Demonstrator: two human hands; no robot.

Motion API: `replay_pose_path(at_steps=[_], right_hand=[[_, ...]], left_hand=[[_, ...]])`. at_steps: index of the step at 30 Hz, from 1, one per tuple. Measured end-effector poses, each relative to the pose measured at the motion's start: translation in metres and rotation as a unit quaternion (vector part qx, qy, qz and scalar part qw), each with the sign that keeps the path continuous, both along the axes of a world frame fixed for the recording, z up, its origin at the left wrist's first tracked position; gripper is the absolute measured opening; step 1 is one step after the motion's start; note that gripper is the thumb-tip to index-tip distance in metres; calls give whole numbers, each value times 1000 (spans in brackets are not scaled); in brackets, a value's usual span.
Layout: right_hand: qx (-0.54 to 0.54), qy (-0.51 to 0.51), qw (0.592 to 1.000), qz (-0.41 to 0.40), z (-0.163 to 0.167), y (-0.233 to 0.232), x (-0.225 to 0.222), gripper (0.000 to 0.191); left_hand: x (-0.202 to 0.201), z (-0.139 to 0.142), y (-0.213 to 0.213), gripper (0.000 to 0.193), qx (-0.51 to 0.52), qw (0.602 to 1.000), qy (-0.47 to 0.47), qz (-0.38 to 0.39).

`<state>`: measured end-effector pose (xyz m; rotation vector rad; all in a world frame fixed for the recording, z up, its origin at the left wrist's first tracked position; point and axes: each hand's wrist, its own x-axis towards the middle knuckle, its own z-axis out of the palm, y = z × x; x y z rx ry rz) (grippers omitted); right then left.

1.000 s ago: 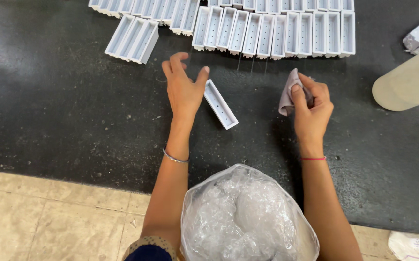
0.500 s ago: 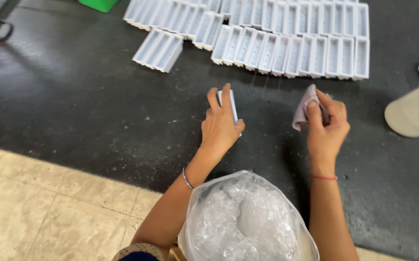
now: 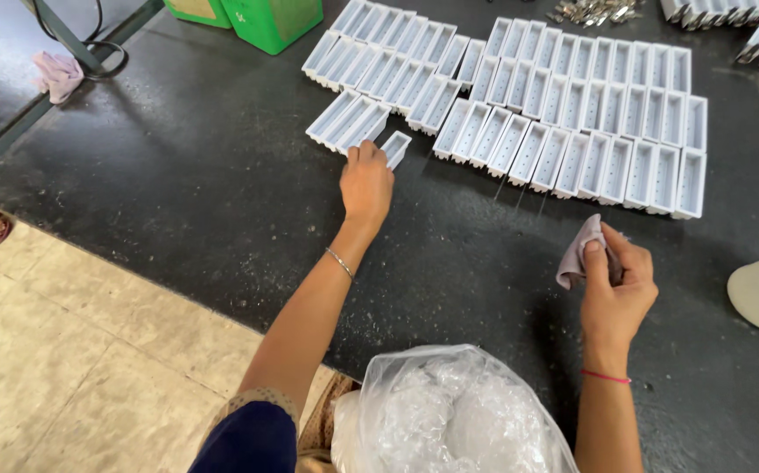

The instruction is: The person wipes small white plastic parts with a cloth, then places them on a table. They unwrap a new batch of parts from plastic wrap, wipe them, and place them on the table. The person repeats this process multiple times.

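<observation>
Head view: left hand (image 3: 366, 182) fingers closed on white tray (image 3: 394, 148), beside tray rows (image 3: 572, 114) on tabletop (image 3: 178, 175). Right hand (image 3: 618, 289) fingers pinch cloth (image 3: 578, 254).

White open-topped rectangular tray (image 3: 395, 148) lying tilted on dark counter (image 3: 178, 175), touching end of tray row. Crumpled pale pink cloth (image 3: 578, 256) being pinched, hanging above counter.

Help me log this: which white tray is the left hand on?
The left hand touches the lone tray lying apart beside the lower-left rows, not lined up.
</observation>
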<state>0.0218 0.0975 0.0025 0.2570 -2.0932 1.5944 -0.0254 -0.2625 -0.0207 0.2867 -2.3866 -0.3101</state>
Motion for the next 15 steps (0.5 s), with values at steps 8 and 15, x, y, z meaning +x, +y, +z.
replay_pose_path(at_steps=[8, 15], right_hand=[[-22, -25, 999, 8, -1, -1, -1, 27], [-21, -23, 999, 9, 3, -1, -1, 27]], left_hand=[[-34, 7, -11, 15, -44, 998, -4, 49], [-53, 13, -13, 7, -34, 994, -30, 97]])
